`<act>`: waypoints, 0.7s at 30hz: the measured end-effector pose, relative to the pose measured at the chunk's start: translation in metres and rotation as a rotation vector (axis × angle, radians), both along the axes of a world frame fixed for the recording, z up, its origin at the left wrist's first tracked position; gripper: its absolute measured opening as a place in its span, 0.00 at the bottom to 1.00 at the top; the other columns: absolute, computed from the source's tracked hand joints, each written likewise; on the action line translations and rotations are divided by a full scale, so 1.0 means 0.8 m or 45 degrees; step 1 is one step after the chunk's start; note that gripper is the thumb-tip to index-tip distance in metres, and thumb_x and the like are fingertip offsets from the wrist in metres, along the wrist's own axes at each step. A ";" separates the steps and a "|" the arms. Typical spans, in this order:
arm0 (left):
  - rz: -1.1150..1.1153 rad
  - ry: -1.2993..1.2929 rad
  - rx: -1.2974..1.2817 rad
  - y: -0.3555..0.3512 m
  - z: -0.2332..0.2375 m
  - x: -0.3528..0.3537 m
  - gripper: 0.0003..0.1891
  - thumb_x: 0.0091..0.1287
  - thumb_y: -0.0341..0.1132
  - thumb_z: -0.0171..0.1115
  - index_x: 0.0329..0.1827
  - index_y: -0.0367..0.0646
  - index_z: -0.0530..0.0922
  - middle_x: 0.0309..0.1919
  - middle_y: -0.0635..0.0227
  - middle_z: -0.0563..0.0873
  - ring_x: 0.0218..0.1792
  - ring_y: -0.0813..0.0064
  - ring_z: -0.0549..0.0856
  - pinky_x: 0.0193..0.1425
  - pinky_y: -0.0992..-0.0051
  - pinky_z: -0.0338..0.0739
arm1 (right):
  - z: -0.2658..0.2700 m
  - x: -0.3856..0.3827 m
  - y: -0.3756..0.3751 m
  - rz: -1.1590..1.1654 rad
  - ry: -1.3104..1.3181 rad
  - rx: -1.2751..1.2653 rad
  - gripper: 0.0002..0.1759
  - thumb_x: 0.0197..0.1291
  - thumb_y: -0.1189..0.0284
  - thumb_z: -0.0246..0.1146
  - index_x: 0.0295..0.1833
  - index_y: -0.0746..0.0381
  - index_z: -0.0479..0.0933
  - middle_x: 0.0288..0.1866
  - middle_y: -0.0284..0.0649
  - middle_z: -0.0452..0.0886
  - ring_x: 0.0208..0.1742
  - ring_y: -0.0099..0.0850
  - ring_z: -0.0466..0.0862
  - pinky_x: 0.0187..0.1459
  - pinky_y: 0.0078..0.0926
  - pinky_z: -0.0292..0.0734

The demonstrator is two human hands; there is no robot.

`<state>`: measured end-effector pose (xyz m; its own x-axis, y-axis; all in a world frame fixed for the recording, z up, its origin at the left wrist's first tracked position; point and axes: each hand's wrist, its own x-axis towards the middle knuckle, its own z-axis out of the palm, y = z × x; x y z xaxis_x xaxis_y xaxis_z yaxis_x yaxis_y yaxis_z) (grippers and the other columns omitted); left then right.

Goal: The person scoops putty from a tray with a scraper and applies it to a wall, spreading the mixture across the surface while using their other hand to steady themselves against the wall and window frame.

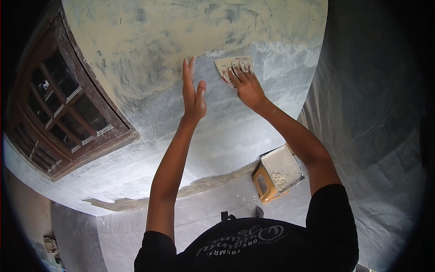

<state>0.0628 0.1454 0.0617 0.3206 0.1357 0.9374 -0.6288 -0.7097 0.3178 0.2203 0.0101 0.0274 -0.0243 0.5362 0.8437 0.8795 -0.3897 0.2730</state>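
My right hand [248,88] grips a flat, pale putty spreader [222,62] against the wall [158,27]. White putty coats the fingers and the spreader's face. To its left, my left hand [195,97] is raised in front of the wall, empty, with fingers stretched up and the thumb apart. Whitish smears show on its fingertips and thumb. Around both hands the wall surface is grey and streaked; yellowish patches lie above, and a fresh whiter band runs to the right of the spreader.
A tray of white putty [282,168] rests on a yellow stool [263,183] at lower right. A brown wooden window [68,109] with several panes is on the left. Plastic sheeting [358,136] hangs at the right, and grey sheeting [204,213] covers the floor.
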 end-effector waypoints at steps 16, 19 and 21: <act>0.004 -0.052 0.074 -0.007 0.027 -0.021 0.37 0.75 0.44 0.44 0.81 0.40 0.40 0.77 0.46 0.56 0.79 0.49 0.52 0.79 0.50 0.41 | 0.145 0.032 0.039 0.081 -0.060 0.384 0.34 0.52 0.86 0.58 0.69 0.64 0.70 0.64 0.55 0.75 0.57 0.48 0.78 0.60 0.43 0.72; -0.002 -0.046 0.045 0.001 0.024 -0.024 0.37 0.75 0.45 0.44 0.81 0.41 0.40 0.77 0.46 0.56 0.79 0.49 0.52 0.80 0.50 0.41 | 0.075 0.020 0.030 0.084 0.028 0.292 0.34 0.53 0.86 0.56 0.69 0.65 0.69 0.68 0.57 0.72 0.60 0.49 0.77 0.64 0.45 0.69; 0.010 -0.027 0.041 -0.002 0.027 -0.019 0.37 0.75 0.45 0.45 0.81 0.41 0.40 0.77 0.46 0.56 0.79 0.50 0.52 0.80 0.50 0.41 | 0.031 0.006 0.010 0.079 0.159 0.120 0.34 0.52 0.86 0.57 0.69 0.66 0.69 0.66 0.57 0.74 0.60 0.49 0.78 0.64 0.46 0.70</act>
<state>0.0476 0.1440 0.0833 0.2997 0.1080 0.9479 -0.6295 -0.7242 0.2815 0.2251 0.0179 0.0520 0.0533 0.4554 0.8887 0.9275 -0.3524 0.1249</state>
